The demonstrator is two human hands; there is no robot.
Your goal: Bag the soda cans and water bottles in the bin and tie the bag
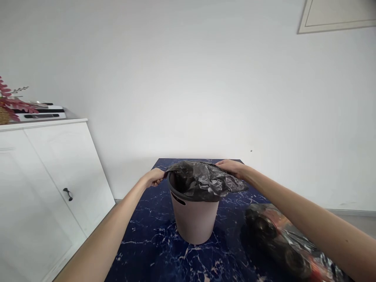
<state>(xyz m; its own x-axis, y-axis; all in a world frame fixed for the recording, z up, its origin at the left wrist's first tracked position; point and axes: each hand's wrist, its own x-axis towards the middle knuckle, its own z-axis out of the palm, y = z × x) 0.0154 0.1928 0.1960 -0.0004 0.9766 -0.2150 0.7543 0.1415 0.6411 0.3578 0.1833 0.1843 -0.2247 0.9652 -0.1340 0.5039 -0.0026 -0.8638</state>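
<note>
A beige trash can [195, 221] with a dark rim and a slot handle stands upright on the blue marbled table. A black garbage bag [210, 180] lies partly inside it and drapes over the rim at the back and right; the near left stretch of rim is bare. My left hand [155, 176] is closed on the bag's edge just left of the rim. At the back right, my right hand [230, 167] grips the bag's edge, its fingertips partly hidden by the plastic.
Rolls of black bags in clear packaging [282, 239] lie on the table [158, 235] at the right, under my right forearm. A white cabinet [53, 188] stands at the left, with pink flowers [17, 103] and a white device on top. Behind the table rises a white wall [188, 78].
</note>
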